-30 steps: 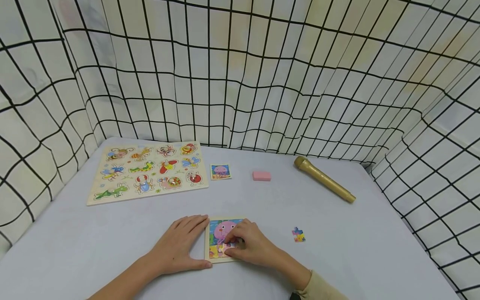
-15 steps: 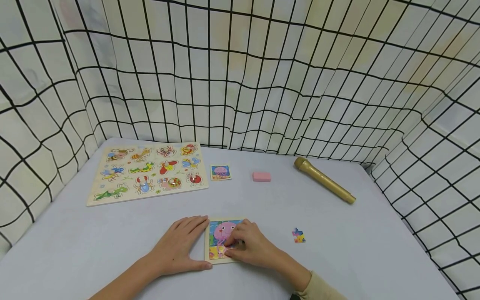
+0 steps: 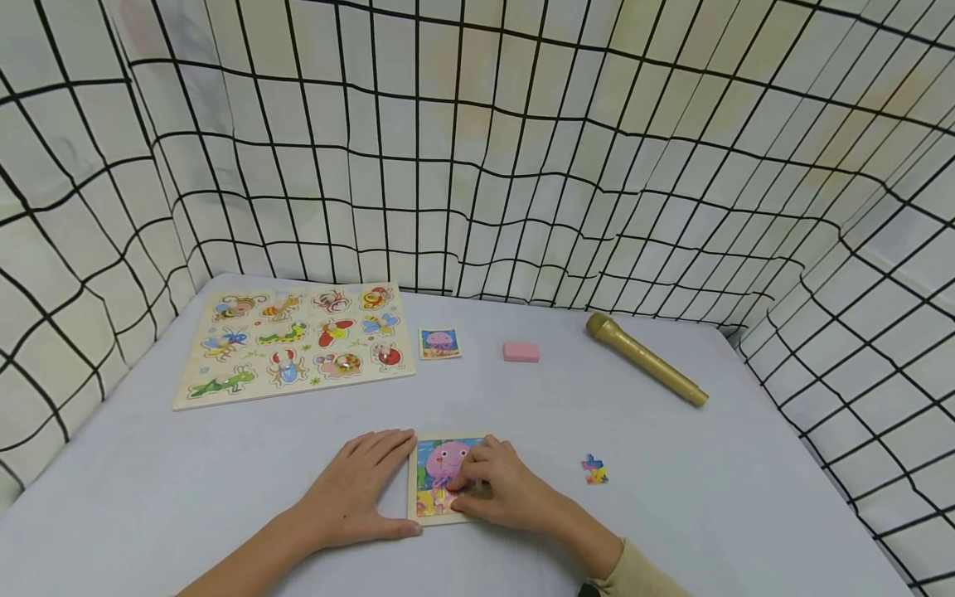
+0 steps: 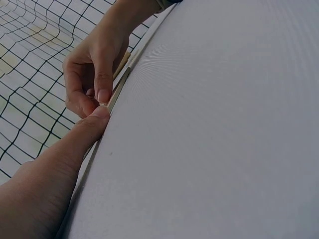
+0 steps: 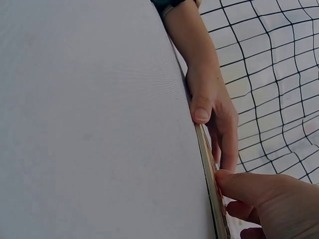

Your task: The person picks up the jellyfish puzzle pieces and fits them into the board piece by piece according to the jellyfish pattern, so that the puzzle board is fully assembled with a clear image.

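Observation:
A small jigsaw puzzle of a pink jellyfish [image 3: 446, 456] lies in a wooden tray [image 3: 413, 489] before the person. The left hand [image 3: 358, 487] rests at the tray's left side, fingers straight at the upper corner and thumb at the lower one. With thumb and forefinger, the right hand [image 3: 507, 489] pinches a puzzle piece [image 3: 449, 498] low over the bottom row. That hand hides the tray's right part. Joined loose puzzle pieces [image 3: 594, 469] lie to the right. In the right wrist view, the left thumb [image 5: 201, 115] touches the tray's edge [image 5: 205, 157].
A wooden insect puzzle board [image 3: 298, 344] lies at the back left. Beside it are a small jellyfish picture card [image 3: 440, 342], a pink eraser-like block [image 3: 521, 352] and a gold microphone [image 3: 645, 358]. Black netting [image 3: 455, 157] over white cloth encloses the table's back and sides.
The pinched puzzle piece has shifted slightly and now sits flatter among the bottom-row pieces, the right fingertips moving a little with it. The left hand has kept its place.

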`<action>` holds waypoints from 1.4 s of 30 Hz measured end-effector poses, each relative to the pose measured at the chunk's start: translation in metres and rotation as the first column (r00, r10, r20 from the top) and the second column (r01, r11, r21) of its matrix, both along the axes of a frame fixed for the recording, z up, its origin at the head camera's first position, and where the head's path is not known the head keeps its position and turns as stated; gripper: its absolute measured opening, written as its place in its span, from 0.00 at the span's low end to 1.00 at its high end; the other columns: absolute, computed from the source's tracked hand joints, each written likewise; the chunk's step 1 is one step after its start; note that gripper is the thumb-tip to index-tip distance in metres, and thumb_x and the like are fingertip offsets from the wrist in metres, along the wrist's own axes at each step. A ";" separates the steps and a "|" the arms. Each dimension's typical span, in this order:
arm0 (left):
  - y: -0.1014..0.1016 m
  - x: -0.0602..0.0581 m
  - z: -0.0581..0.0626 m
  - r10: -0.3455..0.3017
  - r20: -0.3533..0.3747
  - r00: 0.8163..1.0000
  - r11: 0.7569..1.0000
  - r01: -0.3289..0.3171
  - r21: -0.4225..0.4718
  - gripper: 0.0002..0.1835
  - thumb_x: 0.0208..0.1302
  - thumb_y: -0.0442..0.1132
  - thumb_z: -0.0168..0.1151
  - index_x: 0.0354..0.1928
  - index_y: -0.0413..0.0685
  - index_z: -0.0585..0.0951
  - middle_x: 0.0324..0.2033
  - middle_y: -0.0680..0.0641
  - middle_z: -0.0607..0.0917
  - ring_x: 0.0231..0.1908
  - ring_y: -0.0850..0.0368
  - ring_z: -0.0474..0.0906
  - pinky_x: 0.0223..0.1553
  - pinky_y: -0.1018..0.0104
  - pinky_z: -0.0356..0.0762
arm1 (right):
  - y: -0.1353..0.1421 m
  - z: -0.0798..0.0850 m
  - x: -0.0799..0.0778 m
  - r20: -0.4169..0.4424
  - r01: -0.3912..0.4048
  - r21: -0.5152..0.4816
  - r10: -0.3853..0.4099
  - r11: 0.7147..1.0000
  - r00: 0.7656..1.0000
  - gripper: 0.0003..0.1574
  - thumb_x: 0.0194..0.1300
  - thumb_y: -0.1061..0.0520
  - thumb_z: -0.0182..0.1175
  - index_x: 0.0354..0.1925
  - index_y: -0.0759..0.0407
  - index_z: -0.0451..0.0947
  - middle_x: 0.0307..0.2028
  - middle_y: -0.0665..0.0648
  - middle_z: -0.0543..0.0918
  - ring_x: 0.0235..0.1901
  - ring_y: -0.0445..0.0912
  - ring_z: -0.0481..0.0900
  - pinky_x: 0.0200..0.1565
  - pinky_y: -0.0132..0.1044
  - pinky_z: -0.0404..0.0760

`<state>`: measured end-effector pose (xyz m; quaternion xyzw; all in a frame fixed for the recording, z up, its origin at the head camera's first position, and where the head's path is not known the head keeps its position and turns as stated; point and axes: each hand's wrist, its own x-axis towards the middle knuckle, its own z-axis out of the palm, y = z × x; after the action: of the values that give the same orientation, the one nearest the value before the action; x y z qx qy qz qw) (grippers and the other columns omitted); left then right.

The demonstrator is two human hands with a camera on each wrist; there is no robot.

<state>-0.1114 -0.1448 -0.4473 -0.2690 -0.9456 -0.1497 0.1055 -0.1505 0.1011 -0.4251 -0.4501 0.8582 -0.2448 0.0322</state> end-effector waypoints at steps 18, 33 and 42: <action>0.000 -0.001 0.000 -0.001 -0.009 1.000 1.000 0.001 0.016 0.56 0.42 0.80 0.48 0.63 0.43 0.67 0.62 0.48 0.68 0.60 0.52 0.61 0.59 0.52 0.57 | 0.004 -0.002 -0.002 -0.002 -0.030 -0.023 0.030 0.999 1.000 0.08 0.56 0.48 0.65 0.36 0.45 0.82 0.37 0.37 0.76 0.40 0.34 0.65 0.40 0.31 0.59; 0.000 0.000 -0.001 -0.005 0.008 1.000 1.000 0.005 0.023 0.56 0.42 0.80 0.47 0.64 0.44 0.67 0.62 0.48 0.67 0.61 0.53 0.61 0.59 0.52 0.57 | 0.004 -0.002 0.003 0.010 0.003 0.004 -0.003 1.000 1.000 0.10 0.56 0.46 0.64 0.38 0.43 0.81 0.36 0.36 0.73 0.38 0.33 0.63 0.38 0.30 0.59; 0.000 0.000 0.000 0.003 0.025 1.000 1.000 -0.003 0.007 0.56 0.42 0.81 0.46 0.65 0.44 0.66 0.63 0.49 0.66 0.62 0.54 0.60 0.60 0.53 0.55 | 0.008 -0.002 0.005 0.000 0.002 -0.024 -0.002 1.000 1.000 0.09 0.56 0.45 0.64 0.37 0.44 0.81 0.34 0.36 0.74 0.39 0.33 0.63 0.39 0.29 0.60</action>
<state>-0.1109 -0.1452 -0.4473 -0.2654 -0.9466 -0.1564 0.0950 -0.1456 0.1095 -0.4268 -0.4497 0.8556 -0.2550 0.0267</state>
